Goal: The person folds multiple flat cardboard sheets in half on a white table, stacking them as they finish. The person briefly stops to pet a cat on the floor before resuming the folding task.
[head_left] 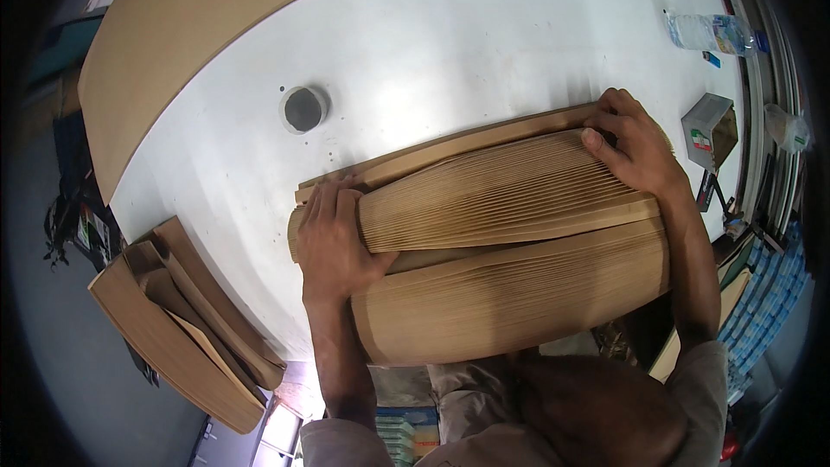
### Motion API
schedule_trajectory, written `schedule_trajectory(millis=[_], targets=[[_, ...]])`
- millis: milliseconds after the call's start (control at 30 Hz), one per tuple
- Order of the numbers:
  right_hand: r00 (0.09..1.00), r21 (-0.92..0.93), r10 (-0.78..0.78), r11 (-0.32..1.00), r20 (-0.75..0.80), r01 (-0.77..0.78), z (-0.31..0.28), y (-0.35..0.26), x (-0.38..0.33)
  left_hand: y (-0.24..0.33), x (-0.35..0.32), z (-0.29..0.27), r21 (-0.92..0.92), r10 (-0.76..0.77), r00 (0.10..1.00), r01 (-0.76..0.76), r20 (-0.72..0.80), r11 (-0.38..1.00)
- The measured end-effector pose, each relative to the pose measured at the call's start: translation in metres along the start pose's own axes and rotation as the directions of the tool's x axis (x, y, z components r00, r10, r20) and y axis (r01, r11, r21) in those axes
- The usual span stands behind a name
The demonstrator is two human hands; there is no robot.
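A thick stack of brown paper sheets [510,195] lies across the near side of the white table, its layered edges fanned into fine ridges. Around its left end my left hand [333,238] is closed, with fingers over the far side and the thumb at the gap in front. My right hand [635,143] grips the far right corner, fingertips bent over the back edge. A second layered brown bundle [510,298] sits right in front of the stack, a dark slit between them, and reaches over the table's near edge. Parts of both hands' fingers are hidden behind the paper.
More folded brown paper [186,320] rests at the table's left edge. A large brown sheet [173,52] covers the far left. One round hole [304,110] opens in the white table [484,43]. On the right are a plastic bottle [709,33] and a grey box [709,130].
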State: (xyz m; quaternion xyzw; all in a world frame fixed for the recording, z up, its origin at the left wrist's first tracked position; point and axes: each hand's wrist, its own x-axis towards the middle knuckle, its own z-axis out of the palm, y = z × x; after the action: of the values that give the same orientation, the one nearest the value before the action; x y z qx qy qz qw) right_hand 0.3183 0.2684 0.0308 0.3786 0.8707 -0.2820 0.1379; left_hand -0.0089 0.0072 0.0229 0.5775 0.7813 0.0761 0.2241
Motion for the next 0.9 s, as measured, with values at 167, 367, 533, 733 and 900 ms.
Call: schedule_trajectory(millis=[167,367,533,733,900], targets=[[0.994,-0.069,0.108,0.992,0.026,-0.106,0.004,-0.010,-0.005,0.007,-0.007,-0.001,-0.007,-0.067,0.998,0.067,-0.022,0.998],[0.990,-0.089,0.120,0.990,0.079,-0.113,-0.003,-0.013,0.000,0.006,-0.004,-0.001,-0.028,-0.106,0.994,0.106,-0.019,0.994],[0.963,-0.120,0.190,0.978,0.192,-0.169,-0.004,-0.011,0.006,0.004,0.001,-0.005,0.006,-0.074,0.995,0.073,0.060,0.997],[0.965,-0.059,0.194,0.981,0.174,-0.187,0.000,-0.013,0.005,-0.001,0.004,-0.004,0.024,-0.054,0.996,0.053,0.067,0.998],[0.987,-0.040,0.155,0.987,0.049,-0.153,0.000,-0.013,-0.003,-0.004,0.004,-0.003,-0.008,-0.035,0.998,0.036,0.058,0.999]])
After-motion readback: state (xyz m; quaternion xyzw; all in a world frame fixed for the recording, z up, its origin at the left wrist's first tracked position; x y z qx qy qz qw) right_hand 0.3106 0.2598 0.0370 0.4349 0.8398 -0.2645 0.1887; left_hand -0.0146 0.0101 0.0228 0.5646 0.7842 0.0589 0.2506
